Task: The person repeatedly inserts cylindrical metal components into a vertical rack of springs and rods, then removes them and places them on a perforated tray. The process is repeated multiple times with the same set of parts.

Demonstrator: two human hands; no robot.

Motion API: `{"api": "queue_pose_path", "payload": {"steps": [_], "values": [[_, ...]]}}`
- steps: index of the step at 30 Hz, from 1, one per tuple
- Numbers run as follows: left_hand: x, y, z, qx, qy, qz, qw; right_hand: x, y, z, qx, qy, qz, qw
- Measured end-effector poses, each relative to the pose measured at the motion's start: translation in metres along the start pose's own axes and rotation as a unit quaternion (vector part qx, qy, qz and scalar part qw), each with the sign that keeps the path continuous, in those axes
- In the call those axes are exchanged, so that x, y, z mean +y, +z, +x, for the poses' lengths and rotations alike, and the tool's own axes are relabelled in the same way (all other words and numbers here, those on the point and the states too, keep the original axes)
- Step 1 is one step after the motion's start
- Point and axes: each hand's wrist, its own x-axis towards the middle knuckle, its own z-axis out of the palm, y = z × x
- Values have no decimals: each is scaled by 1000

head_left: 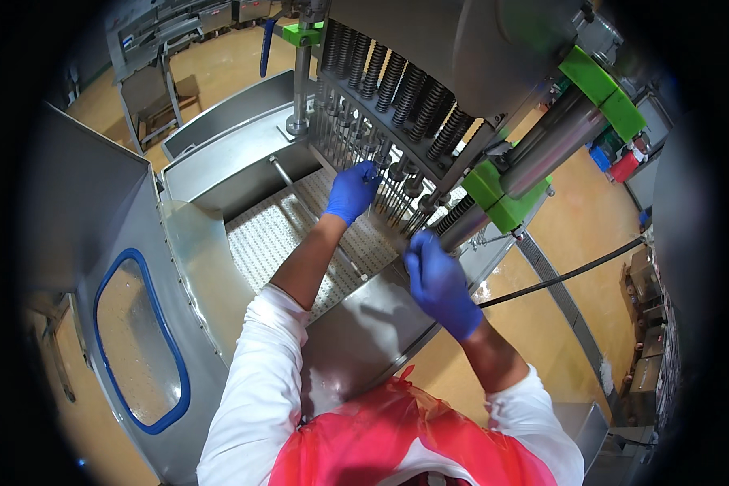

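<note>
Both my hands wear blue gloves and reach into a steel machine head (413, 49) that carries rows of black springs (397, 81) above thin metal needles (381, 174). My left hand (351, 191) is up among the needles, fingers pinched on one of them. My right hand (439, 283) is lower and nearer, its fingers curled at the tips of the needles near a steel cylinder; whether it holds anything is hidden. Under the needles lies a white perforated belt (267, 239). I wear white sleeves and a red plastic apron (381, 437).
Green clamps (498, 190) hold steel cylinders (555, 138) at the right. A steel cover with a blue-rimmed window (138, 340) stands open at the left. A black hose (567, 275) crosses the tan floor (567, 211). A steel trough (227, 154) lies behind the belt.
</note>
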Motion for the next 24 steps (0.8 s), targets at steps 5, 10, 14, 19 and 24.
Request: {"api": "queue_pose_path", "payload": {"steps": [5, 10, 14, 19, 24], "values": [[12, 2, 2, -3, 12, 7, 1000, -9, 42, 88, 227, 39, -18, 973], [-13, 13, 0, -98, -13, 93, 991, 36, 84, 61, 34, 161, -140, 976], [-62, 10, -9, -36, -8, -106, 994, -16, 61, 23, 45, 105, -16, 993], [13, 2, 8, 41, -5, -12, 999, 17, 25, -73, -81, 107, -13, 991], [35, -3, 10, 42, -57, 36, 997, 60, 28, -131, -42, 80, -80, 993]]}}
